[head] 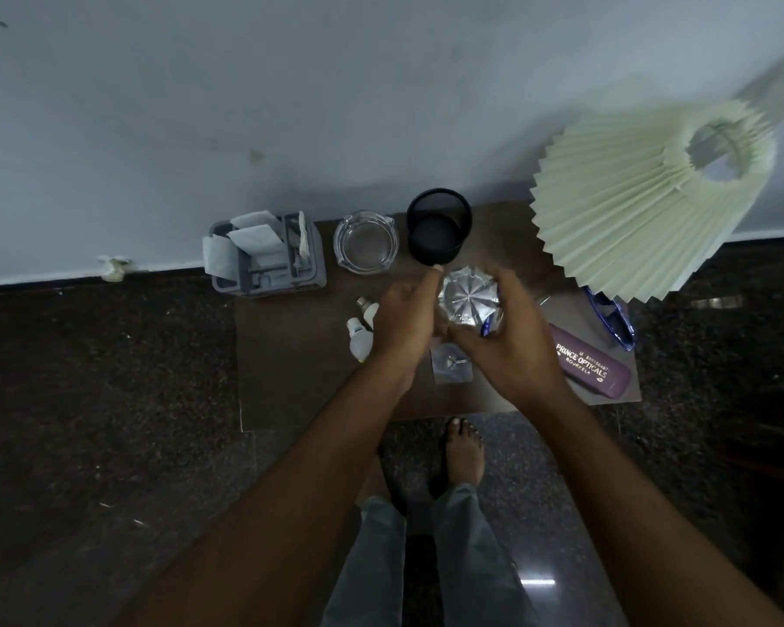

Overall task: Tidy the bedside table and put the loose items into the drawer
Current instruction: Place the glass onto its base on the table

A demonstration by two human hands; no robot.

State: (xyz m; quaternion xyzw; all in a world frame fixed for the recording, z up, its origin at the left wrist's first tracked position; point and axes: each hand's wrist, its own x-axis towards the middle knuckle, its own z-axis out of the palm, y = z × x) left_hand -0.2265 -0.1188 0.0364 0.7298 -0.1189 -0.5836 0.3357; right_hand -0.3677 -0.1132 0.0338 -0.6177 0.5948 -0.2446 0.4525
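Grip: left hand [403, 319] and right hand [512, 341] both curl around faceted clear glass ashtray [469, 300], mid-way over dark brown wooden bedside table [290, 377]. Beyond: plain round glass ashtray [365, 242] beside black mesh cup [440, 228].

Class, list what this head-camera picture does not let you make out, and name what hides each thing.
- Drawer: head view, out of sight below the tabletop.
- Blue glasses: head view, partly under the lampshade.
- Light bulbs: head view, the left hand covers part.
- Small bag: head view, contents too small; the right hand overlaps it.
- Glass dish, held by the right hand: the left hand's own back hides its grip.
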